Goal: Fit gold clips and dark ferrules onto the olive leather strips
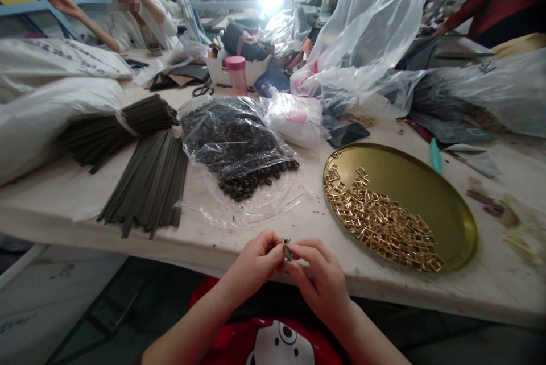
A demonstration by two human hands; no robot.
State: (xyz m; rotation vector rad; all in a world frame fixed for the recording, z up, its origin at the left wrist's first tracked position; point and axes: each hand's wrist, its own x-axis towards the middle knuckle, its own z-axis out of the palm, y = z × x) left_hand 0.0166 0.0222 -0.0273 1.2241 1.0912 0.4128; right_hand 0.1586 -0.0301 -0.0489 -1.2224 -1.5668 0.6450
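Observation:
My left hand (256,262) and my right hand (318,274) meet at the table's near edge, both pinched on a small dark strip piece (287,250) held between their fingertips. Just beyond them lies a clear plastic bag (232,137) spilling small dark loop parts (256,180) onto the table. To the right sits a round gold tray (447,200) holding a heap of small gold buckles (384,225). Bundles of long dark strips (149,183) lie to the left.
White sacks (46,103) lie at the left. A pink cup (236,74), scissors (202,91), a black phone (347,133) and large clear plastic bags (371,29) stand further back. Other people sit at the far side of the table (55,206).

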